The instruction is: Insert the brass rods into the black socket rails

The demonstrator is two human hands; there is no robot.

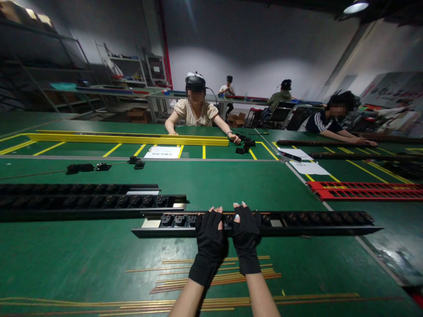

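Long black channel-shaped rail (287, 231), seemingly metal, lined with black sockets (179, 221), lies under my black-gloved left hand (210, 229) and right hand (246, 226); from afar, I cannot tell whether they grip. It looks stiff, best held by its side walls. Beyond the left hand, a white paper sheet (163, 152) bears unreadable print.

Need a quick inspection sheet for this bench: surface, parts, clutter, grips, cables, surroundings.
Surface: green table, marked with yellow lines.
Job's things: near black channel with black sockets; more black channels at left.
Clutter: loose rods on the wearer's side; phone-like object on white papers.
Grips: left grip and right grip, in black fingerless gloves, lie side by side across the near channel; any grasp is hidden.
Cables: thin cord at the headset of the person opposite.
Surroundings: yellow rail, red rails, shelves, other people.
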